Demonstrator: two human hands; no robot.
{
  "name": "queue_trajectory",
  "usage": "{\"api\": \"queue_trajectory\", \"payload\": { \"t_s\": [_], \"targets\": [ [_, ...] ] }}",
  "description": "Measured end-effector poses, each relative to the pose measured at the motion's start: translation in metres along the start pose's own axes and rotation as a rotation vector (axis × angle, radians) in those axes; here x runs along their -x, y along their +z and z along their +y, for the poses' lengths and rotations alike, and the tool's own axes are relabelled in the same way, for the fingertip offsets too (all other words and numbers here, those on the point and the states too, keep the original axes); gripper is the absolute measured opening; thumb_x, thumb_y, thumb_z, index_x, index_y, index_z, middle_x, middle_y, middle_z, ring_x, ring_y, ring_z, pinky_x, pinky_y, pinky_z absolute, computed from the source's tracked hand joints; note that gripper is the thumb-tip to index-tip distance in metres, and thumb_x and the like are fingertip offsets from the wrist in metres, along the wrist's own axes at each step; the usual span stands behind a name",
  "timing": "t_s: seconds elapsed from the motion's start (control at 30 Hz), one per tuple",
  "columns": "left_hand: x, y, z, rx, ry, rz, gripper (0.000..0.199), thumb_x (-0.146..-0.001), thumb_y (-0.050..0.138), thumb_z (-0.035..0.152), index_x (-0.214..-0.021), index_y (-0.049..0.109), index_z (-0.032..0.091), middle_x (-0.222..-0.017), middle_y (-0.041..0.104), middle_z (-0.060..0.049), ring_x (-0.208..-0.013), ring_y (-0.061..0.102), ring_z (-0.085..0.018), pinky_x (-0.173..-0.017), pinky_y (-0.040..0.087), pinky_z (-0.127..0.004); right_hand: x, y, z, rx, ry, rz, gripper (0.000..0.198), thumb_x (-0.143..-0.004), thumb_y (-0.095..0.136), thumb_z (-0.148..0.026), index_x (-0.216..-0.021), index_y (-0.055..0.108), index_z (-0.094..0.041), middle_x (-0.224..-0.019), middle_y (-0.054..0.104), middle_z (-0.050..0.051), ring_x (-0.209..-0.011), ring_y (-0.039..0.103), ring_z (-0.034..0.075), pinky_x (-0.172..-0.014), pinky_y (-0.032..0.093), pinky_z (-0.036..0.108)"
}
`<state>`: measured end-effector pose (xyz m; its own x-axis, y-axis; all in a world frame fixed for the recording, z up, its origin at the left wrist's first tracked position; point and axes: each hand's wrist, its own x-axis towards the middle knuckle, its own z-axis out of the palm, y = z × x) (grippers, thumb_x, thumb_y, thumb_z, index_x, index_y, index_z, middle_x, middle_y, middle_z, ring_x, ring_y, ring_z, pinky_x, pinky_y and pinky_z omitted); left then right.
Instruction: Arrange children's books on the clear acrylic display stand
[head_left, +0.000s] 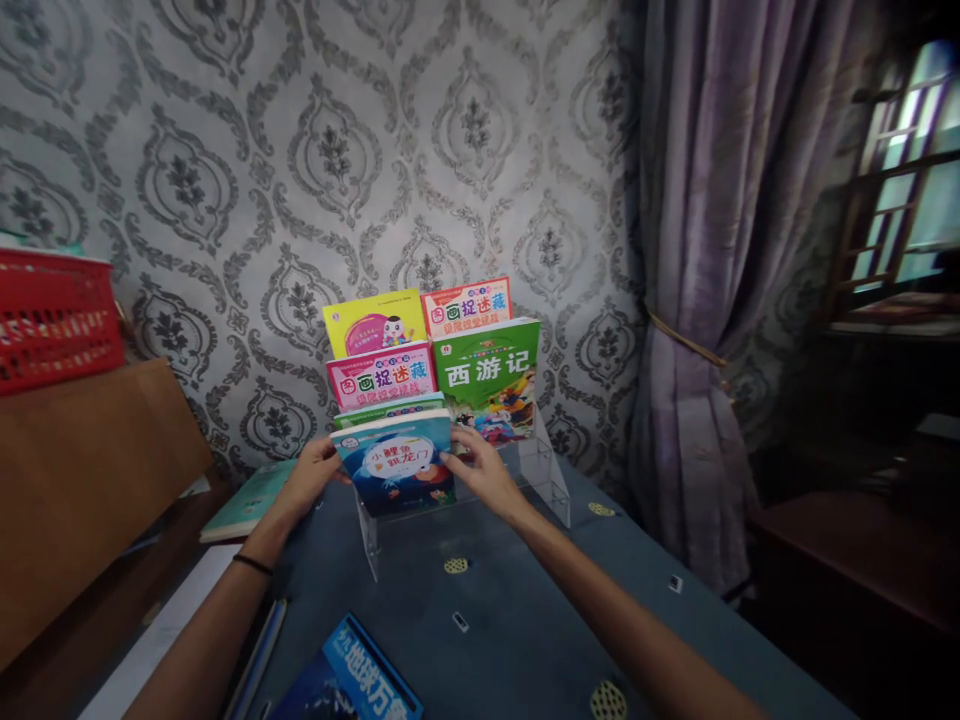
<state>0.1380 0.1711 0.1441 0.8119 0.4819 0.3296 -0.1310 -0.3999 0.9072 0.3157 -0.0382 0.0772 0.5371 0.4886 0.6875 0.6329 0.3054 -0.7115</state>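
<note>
A blue picture book (401, 470) leans at the front left of a clear tiered book stand (551, 475). My left hand (313, 472) grips the book's left edge, fingers bent around it. At its right edge, my right hand (484, 472) pinches it between thumb and fingers. Just behind it a green-topped book (352, 418) shows only its upper strip. Further back stand a pink book (382, 375) and a yellow book (367, 318). On the right side of the stand are a green book (491, 375) and, behind it, an orange-red book (466, 305).
Another blue book (352, 680) lies at the near edge of the dark table (525, 620). To the left are a teal book (247, 500), a cardboard box (97, 490) and a red basket (56, 320). A purple curtain (697, 250) hangs at the right by the patterned wall.
</note>
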Motion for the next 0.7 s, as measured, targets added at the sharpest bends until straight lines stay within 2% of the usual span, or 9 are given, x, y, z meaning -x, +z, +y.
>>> {"api": "queue_trajectory", "payload": {
  "t_s": [0.13, 0.2, 0.27, 0.37, 0.47, 0.6, 0.7],
  "targets": [
    [-0.006, -0.002, 0.006, -0.076, 0.014, -0.081, 0.025, -0.058, 0.078, 0.041, -0.059, 0.069, 0.018, -0.055, 0.065, 0.000, -0.051, 0.056, -0.015, -0.049, 0.050, -0.026, 0.005, 0.008, -0.023, 0.172, -0.088, 0.189, 0.015, -0.083, 0.066, -0.033, -0.092, 0.068, -0.022, -0.101, 0.058, 0.008, -0.097, 0.059, 0.025, -0.084, 0.050, 0.040],
    [-0.009, -0.002, 0.007, -0.103, 0.043, -0.090, 0.025, -0.058, 0.077, 0.040, -0.051, 0.065, 0.019, -0.049, 0.060, 0.000, -0.047, 0.052, -0.013, -0.047, 0.047, -0.025, 0.008, 0.013, -0.034, 0.206, -0.125, 0.238, 0.011, -0.084, 0.066, -0.030, -0.092, 0.065, -0.022, -0.096, 0.058, 0.006, -0.091, 0.058, 0.024, -0.082, 0.050, 0.038],
    [-0.011, -0.002, 0.007, -0.114, 0.076, -0.083, 0.024, -0.060, 0.077, 0.039, -0.051, 0.064, 0.020, -0.049, 0.059, 0.000, -0.049, 0.054, -0.015, -0.048, 0.049, -0.027, 0.012, 0.018, -0.043, 0.222, -0.174, 0.258, 0.008, -0.086, 0.065, -0.027, -0.093, 0.063, -0.022, -0.094, 0.060, 0.006, -0.090, 0.058, 0.024, -0.081, 0.050, 0.037],
    [-0.012, -0.003, 0.005, -0.145, 0.117, -0.081, 0.017, -0.063, 0.077, 0.036, -0.062, 0.070, 0.021, -0.057, 0.065, -0.002, -0.065, 0.064, -0.022, -0.063, 0.056, -0.033, 0.018, 0.022, -0.051, 0.218, -0.287, 0.197, 0.010, -0.090, 0.061, -0.020, -0.100, 0.063, -0.021, -0.093, 0.066, 0.006, -0.092, 0.061, 0.023, -0.083, 0.050, 0.036],
    [-0.012, -0.005, 0.003, -0.180, 0.126, -0.058, 0.019, -0.063, 0.077, 0.038, -0.064, 0.070, 0.021, -0.066, 0.071, -0.004, -0.075, 0.067, -0.025, -0.072, 0.058, -0.037, 0.025, 0.023, -0.058, 0.253, -0.378, 0.084, 0.023, -0.092, 0.052, -0.011, -0.110, 0.061, -0.021, -0.103, 0.070, 0.007, -0.098, 0.064, 0.022, -0.087, 0.052, 0.035],
    [-0.010, -0.007, 0.009, -0.205, 0.081, 0.070, 0.033, -0.057, 0.083, 0.044, -0.054, 0.060, 0.021, -0.054, 0.063, 0.000, -0.054, 0.057, -0.018, -0.055, 0.055, -0.031, 0.031, 0.022, -0.067, 0.360, -0.425, 0.025, 0.029, -0.091, 0.049, -0.008, -0.115, 0.060, -0.021, -0.109, 0.070, 0.008, -0.104, 0.064, 0.023, -0.089, 0.053, 0.036],
    [-0.007, -0.003, 0.030, -0.116, -0.026, 0.151, 0.041, -0.054, 0.088, 0.051, -0.065, 0.064, 0.019, -0.054, 0.062, 0.003, -0.048, 0.054, -0.013, -0.049, 0.051, -0.026, 0.032, 0.021, -0.072, 0.388, -0.445, 0.005, 0.025, -0.092, 0.051, -0.009, -0.113, 0.060, -0.019, -0.108, 0.071, 0.010, -0.102, 0.064, 0.023, -0.085, 0.055, 0.036]
  ]
}}
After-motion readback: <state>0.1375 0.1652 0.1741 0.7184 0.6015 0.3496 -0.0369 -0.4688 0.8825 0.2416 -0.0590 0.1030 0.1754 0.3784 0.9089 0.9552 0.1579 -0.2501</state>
